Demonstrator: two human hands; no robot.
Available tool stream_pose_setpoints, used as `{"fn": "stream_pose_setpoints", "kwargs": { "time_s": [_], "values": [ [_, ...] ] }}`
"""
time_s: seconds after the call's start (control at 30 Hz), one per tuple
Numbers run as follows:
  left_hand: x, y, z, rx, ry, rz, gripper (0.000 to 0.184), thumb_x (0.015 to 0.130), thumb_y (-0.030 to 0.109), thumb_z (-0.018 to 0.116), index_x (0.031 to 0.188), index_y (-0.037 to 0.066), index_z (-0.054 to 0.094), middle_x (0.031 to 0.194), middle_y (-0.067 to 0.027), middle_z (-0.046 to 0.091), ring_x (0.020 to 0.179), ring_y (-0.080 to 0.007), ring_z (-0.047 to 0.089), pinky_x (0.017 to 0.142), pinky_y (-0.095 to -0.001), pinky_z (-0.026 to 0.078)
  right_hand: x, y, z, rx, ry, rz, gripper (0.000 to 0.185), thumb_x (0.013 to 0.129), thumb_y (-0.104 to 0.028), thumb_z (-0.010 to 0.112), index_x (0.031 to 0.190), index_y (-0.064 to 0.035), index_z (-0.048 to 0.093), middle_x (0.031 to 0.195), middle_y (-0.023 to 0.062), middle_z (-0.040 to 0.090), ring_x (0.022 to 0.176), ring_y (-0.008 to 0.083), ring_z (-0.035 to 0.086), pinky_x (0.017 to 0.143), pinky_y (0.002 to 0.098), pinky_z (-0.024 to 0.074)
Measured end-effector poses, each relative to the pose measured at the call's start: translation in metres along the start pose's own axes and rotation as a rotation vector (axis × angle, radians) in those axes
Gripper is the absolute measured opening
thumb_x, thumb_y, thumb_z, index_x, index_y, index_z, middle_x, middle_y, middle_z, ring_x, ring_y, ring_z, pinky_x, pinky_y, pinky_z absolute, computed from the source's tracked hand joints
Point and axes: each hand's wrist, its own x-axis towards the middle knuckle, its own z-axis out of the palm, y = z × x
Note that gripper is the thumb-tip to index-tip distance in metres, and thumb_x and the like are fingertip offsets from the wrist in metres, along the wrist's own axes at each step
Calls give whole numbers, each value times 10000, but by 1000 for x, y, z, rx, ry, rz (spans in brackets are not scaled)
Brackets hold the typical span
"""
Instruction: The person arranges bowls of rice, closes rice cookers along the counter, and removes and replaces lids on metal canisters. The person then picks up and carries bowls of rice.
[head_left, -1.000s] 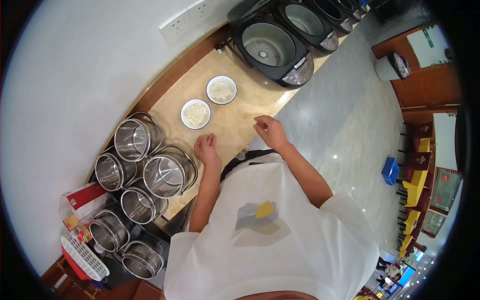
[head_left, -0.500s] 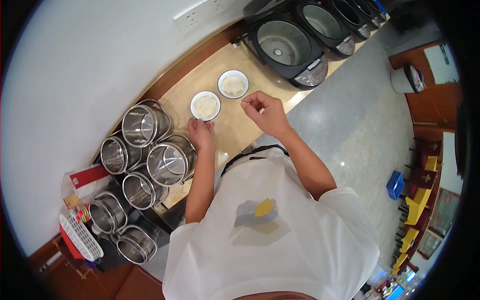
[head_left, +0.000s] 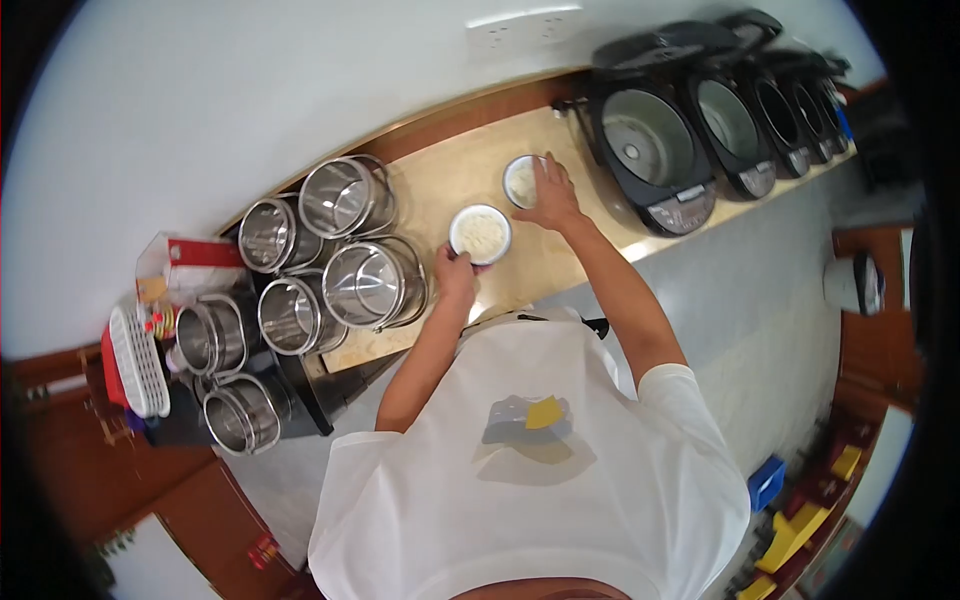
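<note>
My left hand [head_left: 455,275] grips the near-left edge of a white bowl of rice [head_left: 480,235], its thumb at the rim and fingers partly hidden beneath. Farther back and to the right, a second white bowl of rice [head_left: 521,182] stands on the wooden counter [head_left: 450,170]. Over this bowl's right side reaches my right hand [head_left: 553,197], fingers spread and thumb apart near the front rim. Part of the second bowl is covered by that hand. Whether those fingers press on the rim is hard to see.
Several steel pails [head_left: 365,283] with wire handles crowd the left end. Open rice cookers [head_left: 650,150] line the right side. A white plastic basket [head_left: 138,360] and a clear box with red [head_left: 195,262] stand far left. A wall socket [head_left: 495,38] sits above the counter.
My left hand has taken hold of the nearer bowl by its edge. My right hand has opened from a curled shape and moved onto the second bowl. The whole view has turned.
</note>
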Motion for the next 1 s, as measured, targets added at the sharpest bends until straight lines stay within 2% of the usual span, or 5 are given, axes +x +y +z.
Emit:
{"fn": "stream_pose_setpoints", "kwargs": {
  "time_s": [0.27,0.37,0.63,0.7,1.0],
  "values": [
    [-78,7,-41,-58,-128,-97,475,920,-103,485,1385,-35,420,1311,-218,579,1083,-375,688,830,-521,664,-2,-1,5,-1,32,5,1158,637,-389,903,1567,-59,297,1533,225,345,1355,465,399,1156,514,377],
    [-102,15,-54,-72,-182,-125,475,917,-85,511,1377,-10,417,1272,-210,606,1081,-337,698,811,-468,656,-18,1,12,-12,63,-61,1118,639,-365,892,1547,-50,321,1524,231,346,1341,472,402,1141,514,390],
    [-170,2,-78,-203,-61,-127,447,928,-66,536,1354,21,437,1244,-178,626,1052,-300,709,860,-428,638,-70,2,17,12,18,-177,1102,637,-312,889,1545,-45,324,1516,231,355,1336,475,397,1130,519,393],
    [-188,-10,-83,-317,-22,-77,477,926,-66,544,1381,36,445,1146,-174,647,970,-270,720,803,-398,646,-77,-1,19,9,-36,-191,1098,639,-304,890,1545,-45,325,1520,237,351,1341,474,392,1134,521,387],
    [-248,-65,-128,-457,139,-75,548,916,-51,550,1433,89,435,1195,-105,653,1032,-219,691,789,-369,627,-124,-13,31,37,-43,-366,1094,621,-283,912,1523,-34,345,1500,260,388,1368,476,384,1164,534,336]
  ]
}}
